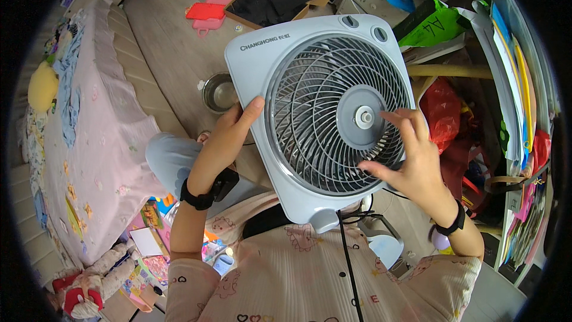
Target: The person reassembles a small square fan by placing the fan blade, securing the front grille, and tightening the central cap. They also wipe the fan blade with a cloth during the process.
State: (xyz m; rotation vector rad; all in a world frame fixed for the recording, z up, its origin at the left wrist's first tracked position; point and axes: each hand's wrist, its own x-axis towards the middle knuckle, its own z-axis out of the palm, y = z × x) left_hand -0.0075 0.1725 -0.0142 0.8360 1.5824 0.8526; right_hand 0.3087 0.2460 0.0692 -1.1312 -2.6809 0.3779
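Note:
A white box fan (pixel 256 65) with a round grey grille (pixel 310 107) fills the middle of the view, tilted, its front facing up. My left hand (pixel 235 120) grips its left edge, thumb on the front frame and the fingers mostly hidden behind. Over the right side of the grille my right hand (pixel 411 155) has its fingers spread, with the index finger beside the grey hub (pixel 351 128). At the hub's centre stands a small white nub (pixel 364 117). Two dark knobs (pixel 364 27) sit on the top corner. A black cord (pixel 347 262) runs down from the fan across my shirt.
A bed with a pink cover (pixel 101 137) stands on the left. Beyond the fan are a metal bowl (pixel 219 92), an open cardboard box (pixel 268 6) and a red board (pixel 205 11). Shelves with folders (pixel 518 77) and a red bag (pixel 440 113) line the right.

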